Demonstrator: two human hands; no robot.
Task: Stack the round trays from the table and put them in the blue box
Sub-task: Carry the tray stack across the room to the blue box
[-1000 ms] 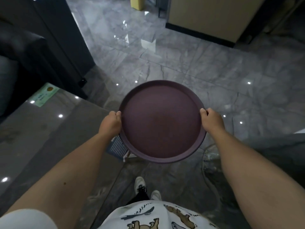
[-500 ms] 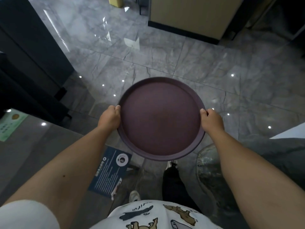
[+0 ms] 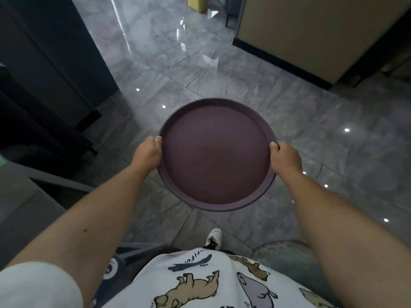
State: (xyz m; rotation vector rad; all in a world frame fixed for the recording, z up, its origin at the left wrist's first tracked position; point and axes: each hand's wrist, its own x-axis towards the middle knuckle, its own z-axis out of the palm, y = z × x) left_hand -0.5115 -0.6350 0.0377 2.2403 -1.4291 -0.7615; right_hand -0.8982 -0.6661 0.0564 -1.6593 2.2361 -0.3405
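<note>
Over bare floor (image 3: 311, 112), your left hand (image 3: 148, 155) and right hand (image 3: 285, 160) curl fingers around the tray (image 3: 216, 155) rim at nine and three o'clock. With no blue box visible, walking blind risks tipping it.

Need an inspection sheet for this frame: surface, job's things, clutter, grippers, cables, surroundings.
Surface: grey table edge at lower left, mostly out of frame.
Job's things: round purple tray held level above the floor; blue box not in view.
Clutter: nothing seen.
Grippers: left hand and right hand grip opposite rims of the tray.
Cables: nothing seen.
Surroundings: glossy grey tiled floor, dark cabinet, beige cabinet.
</note>
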